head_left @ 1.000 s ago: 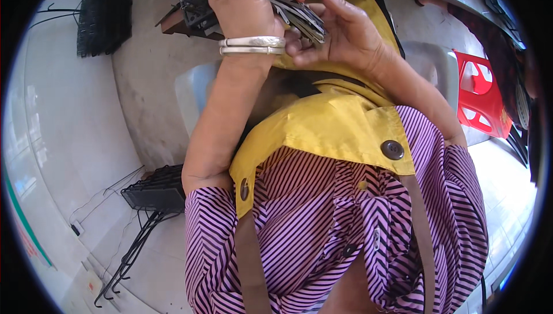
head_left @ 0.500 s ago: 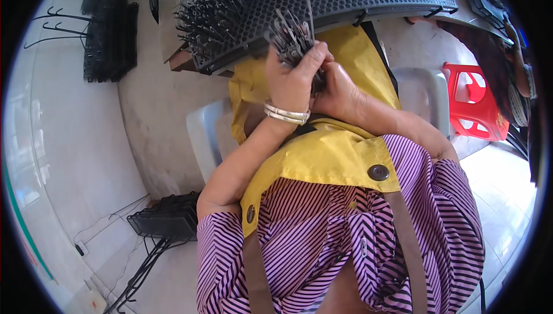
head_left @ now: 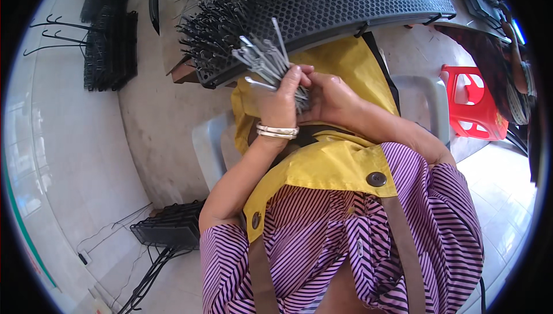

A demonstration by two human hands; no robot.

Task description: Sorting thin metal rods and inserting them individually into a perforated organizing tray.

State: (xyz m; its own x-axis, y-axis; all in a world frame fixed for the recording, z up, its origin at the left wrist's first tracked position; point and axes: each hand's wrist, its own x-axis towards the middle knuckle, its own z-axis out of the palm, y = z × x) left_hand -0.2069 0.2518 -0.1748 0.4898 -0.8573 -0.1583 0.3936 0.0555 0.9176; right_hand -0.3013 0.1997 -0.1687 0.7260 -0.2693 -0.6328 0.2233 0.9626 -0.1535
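While my left grip point(head_left: 279, 105) clasps bundle of thin grey strips point(head_left: 266, 63), right grip point(head_left: 335, 98) sits at lower end, whether closed I cannot tell; black perforated tray point(head_left: 351, 3) beyond.

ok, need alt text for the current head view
A person's left hand grips a fanned bundle of thin grey strips, the right hand close against its lower end, in front of a yellow apron. Beyond is a black perforated tray with dark strips crowding its left end; a red stool stands at right.
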